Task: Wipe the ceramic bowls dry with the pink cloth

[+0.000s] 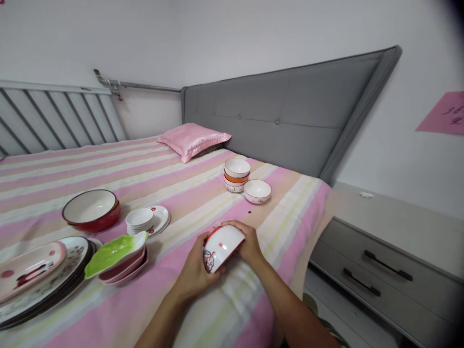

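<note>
Both of my hands grip a white bowl (225, 245) with a red rim and a flower print, tilted on its side above the striped bed. My left hand (197, 268) wraps its left and lower edge. The fingers of my right hand (249, 241) curl over its upper right side. Beyond them a single white bowl (257, 191) with a red rim stands upright. Touching it on the left is a stack of bowls (237, 167), one of them orange. A small dark speck (249, 212) lies on the sheet nearby.
At left are a large red bowl (94, 220), small white dishes (139, 217) on plates, a green leaf-shaped dish (112, 253) on pink bowls, and stacked plates (32, 270). A pink pillow (194, 139) lies by the grey headboard (268, 106). A drawer cabinet (391, 232) stands right.
</note>
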The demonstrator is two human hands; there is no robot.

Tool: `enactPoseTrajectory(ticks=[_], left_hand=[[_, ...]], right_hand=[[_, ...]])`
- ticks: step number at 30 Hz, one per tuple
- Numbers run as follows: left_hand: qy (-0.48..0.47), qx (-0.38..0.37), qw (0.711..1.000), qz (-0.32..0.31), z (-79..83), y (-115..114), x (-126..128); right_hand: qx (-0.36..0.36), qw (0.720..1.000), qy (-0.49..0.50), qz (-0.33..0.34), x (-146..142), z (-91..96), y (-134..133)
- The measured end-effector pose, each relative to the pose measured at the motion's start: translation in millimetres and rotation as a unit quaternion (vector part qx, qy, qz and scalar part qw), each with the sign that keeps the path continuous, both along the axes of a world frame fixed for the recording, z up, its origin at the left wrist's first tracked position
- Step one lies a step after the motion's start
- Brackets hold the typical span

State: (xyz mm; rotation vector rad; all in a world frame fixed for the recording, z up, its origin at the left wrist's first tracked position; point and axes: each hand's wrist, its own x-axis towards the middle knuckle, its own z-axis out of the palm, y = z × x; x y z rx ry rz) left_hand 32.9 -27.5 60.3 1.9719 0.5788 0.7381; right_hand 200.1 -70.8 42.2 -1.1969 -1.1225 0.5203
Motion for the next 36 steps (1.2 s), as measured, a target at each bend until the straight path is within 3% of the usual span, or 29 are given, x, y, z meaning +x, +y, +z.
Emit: enactPoseTrajectory(ticks=[3, 7, 9, 11, 19, 24, 32, 36], left_hand=[[-0.014, 0.011, 1.000, -0.012, 2.8, -1, -1], [-0.024, 0.043, 0.999, -0.009, 6.9, -5, 2], [-0.019, 0.052, 0.998, 0.008, 8.3, -7, 4], [-0.010, 0.057, 0.998, 0.022, 8.4, -8, 5], [0.001, 0.060, 0.997, 0.045, -0.6, -5, 5], [0.007, 0.060, 0.997, 0.042, -1.0, -4, 5], [0.018, 0.042, 0.998, 0.052, 1.5, -4, 4], [0.019, 0.034, 0.998, 0.053, 2.7, -4, 3]], right_hand=[[0.072, 0.986, -0.144, -0.053, -9, 12.9, -8], [0.158, 0.907, -0.377, -0.099, -22, 23.6, -15], [0.173, 0.881, -0.426, -0.115, -27, 24.8, -15], [0.167, 0.876, -0.438, -0.117, -29, 25.1, -15], [0.094, 0.927, -0.361, -0.035, -17, 26.6, -13], [0.088, 0.951, -0.295, -0.014, -12, 19.7, -10], [0.035, 0.994, -0.106, 0.007, -4, -0.7, 0], [0.002, 1.000, -0.031, 0.005, -4, -5.0, 3]])
